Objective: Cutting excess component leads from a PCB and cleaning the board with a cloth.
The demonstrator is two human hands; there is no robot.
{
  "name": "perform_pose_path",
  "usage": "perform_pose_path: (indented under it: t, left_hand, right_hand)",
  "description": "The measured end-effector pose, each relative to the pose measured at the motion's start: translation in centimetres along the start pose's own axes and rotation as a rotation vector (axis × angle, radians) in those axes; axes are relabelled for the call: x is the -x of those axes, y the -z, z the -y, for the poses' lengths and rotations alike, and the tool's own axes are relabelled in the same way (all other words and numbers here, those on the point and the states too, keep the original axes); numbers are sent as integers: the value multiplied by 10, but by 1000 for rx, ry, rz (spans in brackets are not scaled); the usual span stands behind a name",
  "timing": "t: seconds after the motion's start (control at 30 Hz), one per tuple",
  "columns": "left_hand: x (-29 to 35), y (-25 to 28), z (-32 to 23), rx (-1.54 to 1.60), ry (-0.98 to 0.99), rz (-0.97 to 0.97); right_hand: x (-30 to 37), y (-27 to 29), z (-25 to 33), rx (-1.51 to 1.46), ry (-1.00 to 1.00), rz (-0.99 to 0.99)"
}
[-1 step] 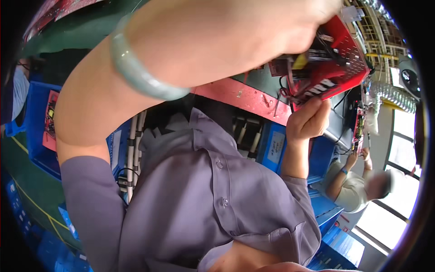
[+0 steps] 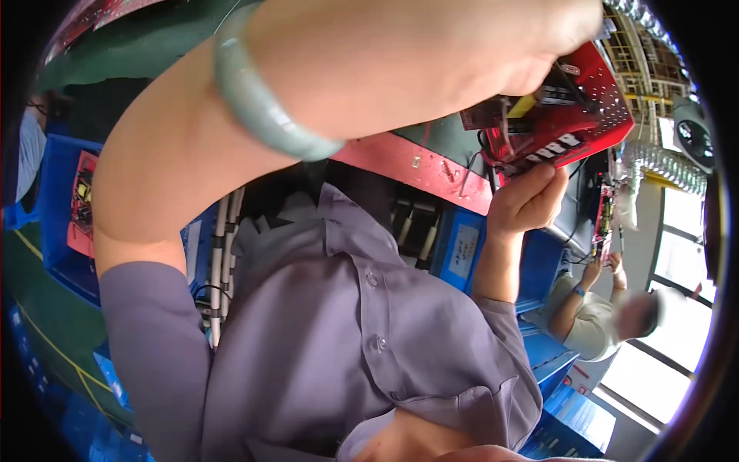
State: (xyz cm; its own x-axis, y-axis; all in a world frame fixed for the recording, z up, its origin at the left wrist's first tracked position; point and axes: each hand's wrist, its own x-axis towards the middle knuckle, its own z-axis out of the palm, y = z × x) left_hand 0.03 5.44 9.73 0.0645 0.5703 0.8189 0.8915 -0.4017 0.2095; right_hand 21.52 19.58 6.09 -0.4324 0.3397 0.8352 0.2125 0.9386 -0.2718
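Observation:
A red metal casing [image 2: 612,96] with a perforated end panel is held tilted at the upper right. Dark components, a yellow part and cables show inside it. My right hand [image 2: 531,199] pinches the casing's near lower edge between thumb and fingers. My left hand [image 2: 539,46] reaches across the top of the view, over the casing's open side. Its fingers are curled and slightly blurred, and what they hold, if anything, is hidden. A pale green bangle [image 2: 262,108] circles my left wrist.
Below the casing runs a green bench with a pinkish-red edge strip [image 2: 416,165]. At left, a blue crate [image 2: 58,246] contains a red part. On the right, a co-worker [image 2: 589,319] handles another red unit [image 2: 604,219]. Near them are a ribbed clear duct [image 2: 666,165] and a fan [image 2: 695,137].
The casing and both hands have shifted slightly to the right in the view. My left forearm and bangle moved right too. My right hand keeps its grip on the casing.

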Motion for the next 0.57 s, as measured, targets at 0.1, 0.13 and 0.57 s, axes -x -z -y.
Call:
perform_pose_path:
  t: [0.1, 0.13, 0.57]
  left_hand:
    - [-9, 12, -12, 197, 69, 193]
    - [-13, 14, -14, 188, 83, 117]
    - [5, -21, -54, 408, 413, -584]
  right_hand:
    - [-15, -2, -4, -31, -129, -165]
    - [-19, 3, -6, -70, -207, -160]
    - [-34, 28, 28, -946, -707, -169]
